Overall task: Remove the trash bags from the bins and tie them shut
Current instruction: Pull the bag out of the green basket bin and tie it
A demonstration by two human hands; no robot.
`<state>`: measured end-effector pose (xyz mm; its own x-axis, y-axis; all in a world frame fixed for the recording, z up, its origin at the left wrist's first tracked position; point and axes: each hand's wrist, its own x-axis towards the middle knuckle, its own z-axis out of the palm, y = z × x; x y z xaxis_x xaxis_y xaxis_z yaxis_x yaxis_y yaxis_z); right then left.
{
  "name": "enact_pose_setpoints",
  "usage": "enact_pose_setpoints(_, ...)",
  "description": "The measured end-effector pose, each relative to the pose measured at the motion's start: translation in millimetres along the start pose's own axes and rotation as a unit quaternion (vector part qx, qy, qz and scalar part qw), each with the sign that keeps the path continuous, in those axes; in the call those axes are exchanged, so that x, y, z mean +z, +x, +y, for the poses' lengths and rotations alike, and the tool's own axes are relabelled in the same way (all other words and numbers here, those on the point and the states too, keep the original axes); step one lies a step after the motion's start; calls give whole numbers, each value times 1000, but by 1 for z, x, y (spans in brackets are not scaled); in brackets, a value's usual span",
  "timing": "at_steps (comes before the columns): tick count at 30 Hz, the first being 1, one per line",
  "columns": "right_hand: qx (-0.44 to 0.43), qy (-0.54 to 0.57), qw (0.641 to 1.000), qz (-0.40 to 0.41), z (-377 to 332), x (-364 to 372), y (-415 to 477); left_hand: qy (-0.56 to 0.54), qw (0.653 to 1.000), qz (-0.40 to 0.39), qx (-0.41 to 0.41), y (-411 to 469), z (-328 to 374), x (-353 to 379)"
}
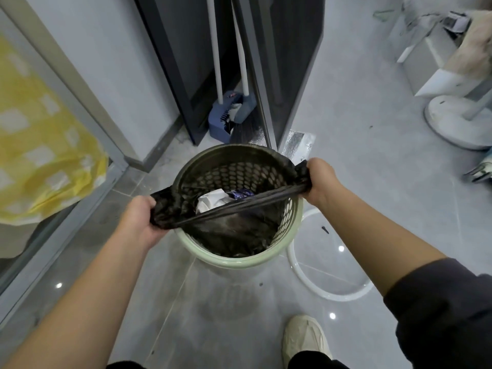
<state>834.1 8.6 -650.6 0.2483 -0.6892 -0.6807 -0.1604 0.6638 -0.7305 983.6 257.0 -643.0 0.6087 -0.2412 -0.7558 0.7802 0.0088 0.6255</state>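
A pale green round bin [290, 217] with a perforated wall stands on the grey tiled floor. A black trash bag [234, 230] sits inside it, its near rim pulled into a taut band across the opening. My left hand [139, 219] grips the bunched bag edge at the bin's left side. My right hand [318, 182] grips the bunched edge at the right side. White crumpled paper [213, 202] and a blue wrapper [241, 194] lie inside the bag.
A blue dustpan and broom [229, 115] lean against a dark door frame behind the bin. A white ring [330, 286] lies on the floor to the right. A fan base [452, 121] stands at far right, a yellow bag [40, 145] at left. My shoe [303, 339] is near the bottom.
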Motion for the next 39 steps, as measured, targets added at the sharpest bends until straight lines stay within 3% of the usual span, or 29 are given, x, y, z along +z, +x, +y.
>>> enact_pose_setpoints(2,-24,-130,991,-25,-7,1,4,151,988,9,29,6,7,2)
enact_pose_setpoints(5,-97,-340,935,-36,-19,-1,16,395,909,66,117,18,19,1)
enact_pose_setpoints(6,-121,-407,905,-26,-21,-3,19,425,890,88,140,22,23,0)
enact_pose_setpoints(8,-142,-519,843,7,-26,-6,26,415,888,123,154,29,31,-1)
enact_pose_setpoints(11,-165,-573,802,46,-31,-8,36,402,877,170,202,39,41,3)
enact_pose_setpoints(14,-262,-502,822,61,-30,-3,41,442,819,221,292,38,46,11)
enact_pose_setpoints(17,-346,-375,857,67,-24,6,36,404,813,239,343,34,42,19)
enact_pose_setpoints(20,-331,-355,871,71,-20,8,40,388,820,238,347,40,39,20)
enact_pose_setpoints(22,-282,-394,874,33,-23,9,44,441,812,222,312,49,42,20)
enact_pose_setpoints(24,-230,-439,869,-9,-27,13,46,513,786,199,284,58,48,23)
enact_pose_setpoints(26,-216,-499,839,-23,-27,20,50,565,758,185,269,64,53,31)
enact_pose_setpoints(29,-262,-477,839,28,-27,31,54,607,709,194,301,67,58,48)
enact_pose_setpoints(32,-322,-344,878,82,-30,34,53,531,730,249,350,63,67,57)
enact_pose_setpoints(35,-369,-279,883,79,-27,29,51,437,766,270,386,62,72,48)
enact_pose_setpoints(39,-387,-248,888,9,-20,5,42,388,767,189,474,55,62,22)
